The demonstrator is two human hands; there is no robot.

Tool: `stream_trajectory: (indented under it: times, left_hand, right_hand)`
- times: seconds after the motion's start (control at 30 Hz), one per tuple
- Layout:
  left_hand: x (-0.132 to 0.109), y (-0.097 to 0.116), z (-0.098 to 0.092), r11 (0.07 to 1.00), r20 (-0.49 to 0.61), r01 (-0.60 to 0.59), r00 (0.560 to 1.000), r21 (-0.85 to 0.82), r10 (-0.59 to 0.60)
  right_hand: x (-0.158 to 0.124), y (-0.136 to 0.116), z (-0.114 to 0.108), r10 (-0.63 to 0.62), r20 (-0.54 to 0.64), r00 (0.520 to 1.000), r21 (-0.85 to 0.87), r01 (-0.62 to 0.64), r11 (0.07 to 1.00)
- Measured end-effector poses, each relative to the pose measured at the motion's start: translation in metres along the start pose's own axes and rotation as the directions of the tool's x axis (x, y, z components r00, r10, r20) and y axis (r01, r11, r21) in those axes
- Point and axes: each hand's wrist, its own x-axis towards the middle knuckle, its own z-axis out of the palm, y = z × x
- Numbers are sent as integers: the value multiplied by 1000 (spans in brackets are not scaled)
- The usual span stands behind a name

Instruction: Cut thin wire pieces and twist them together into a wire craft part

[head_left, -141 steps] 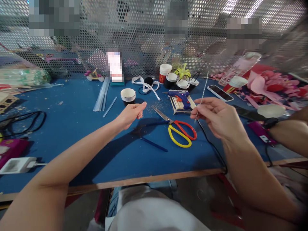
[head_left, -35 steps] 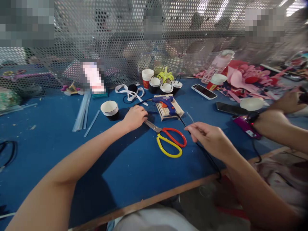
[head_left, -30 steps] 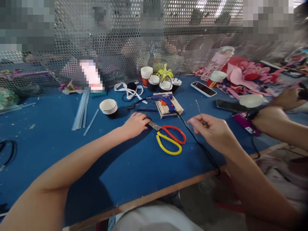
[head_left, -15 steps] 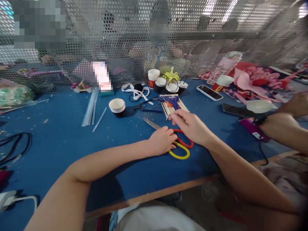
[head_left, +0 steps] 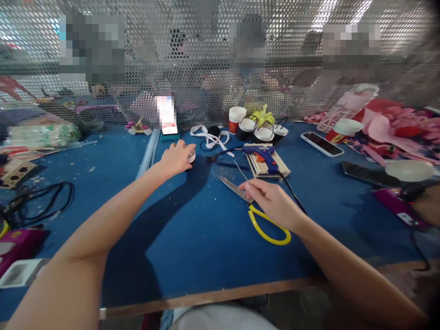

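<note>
My left hand point(head_left: 176, 158) is closed over a small black-and-white paper cup point(head_left: 191, 156), its fingers hiding most of it. My right hand point(head_left: 270, 197) is above the scissors point(head_left: 270, 233), with its thumb and fingers pinching a thin, light-coloured strand point(head_left: 241, 170). That strand slants up and left from the fingertips; its kind is unclear. The scissors lie on the table, blades pointing up-left, and the right hand covers part of their handles. Beyond the right hand a blue glue gun point(head_left: 261, 155) lies on a bundle of pale sticks point(head_left: 283, 168).
More black-and-white cups point(head_left: 264, 134) with looped black cords stand at the back, near a red paper cup point(head_left: 235, 124). White ribbon point(head_left: 205, 133), clear strips point(head_left: 150, 153) and a lit phone point(head_left: 169, 123) lie around. A co-worker's hand point(head_left: 431, 206) is at the right edge.
My left hand has left the scissors and reached forward-left onto the paper cup. The thin strand in my right hand now shows. The view has shifted left.
</note>
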Motion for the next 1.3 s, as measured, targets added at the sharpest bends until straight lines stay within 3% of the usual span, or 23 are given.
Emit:
stream_trajectory:
  times: [0.17,0.27,0.37,0.43,0.5,0.67,0.8,0.97,1.17,1.23,1.3]
  left_hand:
    - [18,-22,2,996,-54,91,995,18,-90]
    - [25,-24,1,985,-128,166,979,39,-160]
    - [34,-10,6,995,-279,57,960,76,-34]
    - [46,6,15,994,-188,-106,977,10,106]
    - [63,21,27,987,-91,-143,987,-77,135]
    - [109,35,55,986,-45,-32,999,-162,25]
    - [122,29,60,972,-8,16,1000,-232,-18]
    - [101,21,34,953,-106,18,993,-304,-53]
    - [47,22,-2,918,-230,-55,972,-392,-40]
    - [27,24,-8,898,-218,-96,976,-430,0]
    - [8,27,-12,833,-126,-111,991,-541,51]
  right_hand:
    - [-3,-2,4,17,23,1000,-15,-16,1000]
    - [-4,-2,3,23,19,1000,-2,-23,1000]
    - [-4,0,4,26,23,999,12,-27,1000]
    - [-2,3,6,33,28,999,14,-33,999]
    - [-1,4,9,37,37,999,19,-38,999]
    - [-1,8,13,45,55,997,50,-48,998]
    - [-3,10,12,59,63,996,67,-63,996]
    - [-4,11,10,65,67,996,80,-70,994]
    - [-6,11,11,39,73,997,124,-47,991]
    - [-6,12,12,39,71,997,143,-49,989]
    - [-6,12,13,48,76,996,182,-61,981]
